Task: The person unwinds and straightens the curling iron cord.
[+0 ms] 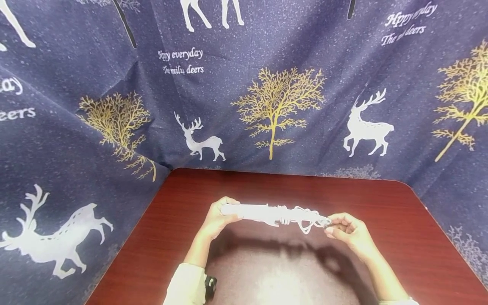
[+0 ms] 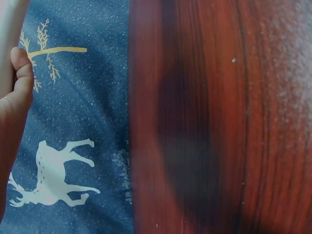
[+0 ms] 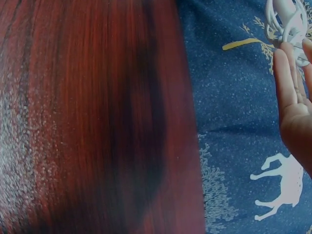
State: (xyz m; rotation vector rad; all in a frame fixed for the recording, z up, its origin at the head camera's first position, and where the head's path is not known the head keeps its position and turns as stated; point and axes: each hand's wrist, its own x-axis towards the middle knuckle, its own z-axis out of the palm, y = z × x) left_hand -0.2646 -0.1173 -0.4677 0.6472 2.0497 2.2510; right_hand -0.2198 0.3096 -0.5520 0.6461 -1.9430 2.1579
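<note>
A long white bar-shaped device (image 1: pixel 249 212) is held level above the table, with its white cord (image 1: pixel 305 216) looped and wound at its right end. My left hand (image 1: pixel 219 218) grips the left end, thumb below and fingers over the top. In the left wrist view a smooth, rounded stretch of the white device (image 2: pixel 6 53) shows beside the left hand (image 2: pixel 14 97). On the other side, my right hand (image 1: pixel 347 231) pinches the end of the cord bundle between thumb and fingers. Cord loops (image 3: pixel 287 24) rise over the fingertips of the right hand (image 3: pixel 295 107) in the right wrist view.
The reddish-brown wooden table (image 1: pixel 213 184) lies under both hands, with their shadows and a bright glare spot on it. A blue cloth (image 1: pixel 244 106) printed with white deer and yellow trees hangs behind and along the sides. A dark band (image 1: pixel 210 288) circles the left wrist.
</note>
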